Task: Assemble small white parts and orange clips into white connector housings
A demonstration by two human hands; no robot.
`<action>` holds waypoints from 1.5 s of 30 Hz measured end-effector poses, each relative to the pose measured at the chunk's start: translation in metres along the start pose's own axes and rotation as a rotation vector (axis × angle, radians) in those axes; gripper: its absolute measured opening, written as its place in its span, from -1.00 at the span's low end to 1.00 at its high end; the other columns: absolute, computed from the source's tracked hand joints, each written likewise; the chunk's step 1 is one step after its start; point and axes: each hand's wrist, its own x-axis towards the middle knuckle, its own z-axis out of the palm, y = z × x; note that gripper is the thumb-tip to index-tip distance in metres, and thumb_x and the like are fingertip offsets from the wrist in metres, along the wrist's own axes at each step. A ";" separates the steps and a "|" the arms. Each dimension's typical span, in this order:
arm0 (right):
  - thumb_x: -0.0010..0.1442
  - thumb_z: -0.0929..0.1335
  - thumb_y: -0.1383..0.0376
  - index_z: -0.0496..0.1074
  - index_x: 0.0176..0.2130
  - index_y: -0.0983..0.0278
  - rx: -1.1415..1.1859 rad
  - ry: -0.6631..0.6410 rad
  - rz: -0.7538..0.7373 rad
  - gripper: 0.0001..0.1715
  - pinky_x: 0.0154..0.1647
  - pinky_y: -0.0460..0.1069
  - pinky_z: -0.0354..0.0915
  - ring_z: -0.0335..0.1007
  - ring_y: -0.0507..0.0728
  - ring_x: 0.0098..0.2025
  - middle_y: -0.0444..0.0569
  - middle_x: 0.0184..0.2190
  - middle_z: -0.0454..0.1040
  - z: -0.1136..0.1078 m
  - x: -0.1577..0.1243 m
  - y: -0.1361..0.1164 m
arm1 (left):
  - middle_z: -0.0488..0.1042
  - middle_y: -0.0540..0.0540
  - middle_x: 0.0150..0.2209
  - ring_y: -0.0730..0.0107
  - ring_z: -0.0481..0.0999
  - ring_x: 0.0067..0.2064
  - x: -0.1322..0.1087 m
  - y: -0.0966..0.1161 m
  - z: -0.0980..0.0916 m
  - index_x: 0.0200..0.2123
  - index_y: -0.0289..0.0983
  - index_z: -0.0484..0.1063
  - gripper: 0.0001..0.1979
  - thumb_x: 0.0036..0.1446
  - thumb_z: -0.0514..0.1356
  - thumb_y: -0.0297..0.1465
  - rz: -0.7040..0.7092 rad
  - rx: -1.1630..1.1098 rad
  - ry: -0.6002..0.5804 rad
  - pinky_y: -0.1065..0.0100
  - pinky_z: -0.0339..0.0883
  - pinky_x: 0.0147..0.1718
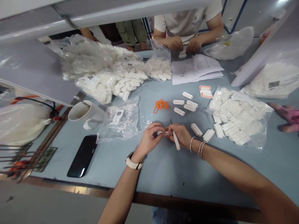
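Observation:
My left hand [150, 138] pinches a small white plastic part [160, 133] at the middle of the table. Touching the part's other end, my right hand [179, 134] is closed round a white-handled tool [176, 140] with a thin dark tip. Just beyond my fingers lies a pile of orange frames [161, 105]. Tiny white pieces [147, 123] are scattered beside my left hand. Several white housings [179, 111] lie beyond my right hand, and a few more [196, 129] sit to its right. A small stack with orange frames [205, 91] stands farther back.
At left are a black phone [82, 156], a white mug [81, 112] with a spoon and a clear bag [123, 119]. Bags of white parts [105, 84] fill the back left; another bag [240, 115] lies right. Papers [196, 68] lie before a person [189, 25] across the table.

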 end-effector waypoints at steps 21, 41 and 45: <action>0.00 0.38 0.39 0.18 -0.56 0.23 0.029 0.062 -0.045 -0.72 -0.36 -0.08 0.25 0.33 0.04 -0.43 -0.10 -0.40 0.53 -0.001 -0.003 -0.006 | 0.46 -0.21 -0.01 0.04 0.31 0.08 0.009 -0.020 -0.027 -0.09 -0.30 0.40 -0.68 0.15 -0.03 -0.55 -0.042 0.637 0.208 0.02 0.18 0.00; 0.00 0.38 0.38 0.24 -0.54 0.24 0.002 0.038 -0.018 -0.79 -0.33 -0.07 0.27 0.34 0.05 -0.41 -0.08 -0.37 0.53 -0.001 -0.004 -0.006 | 0.52 -0.19 -0.42 0.16 0.43 -0.33 0.006 -0.044 -0.031 -0.36 -0.27 0.49 -0.70 0.15 -0.04 -0.50 -0.061 0.802 0.129 0.19 0.26 -0.26; 0.01 0.38 0.37 0.25 -0.53 0.24 -0.009 0.031 -0.022 -0.80 -0.34 -0.06 0.26 0.34 0.06 -0.42 -0.08 -0.38 0.54 -0.001 -0.004 -0.005 | 0.52 -0.20 -0.40 0.16 0.43 -0.33 0.005 -0.045 -0.030 -0.39 -0.27 0.49 -0.72 0.15 -0.03 -0.49 -0.076 0.821 0.139 0.17 0.26 -0.24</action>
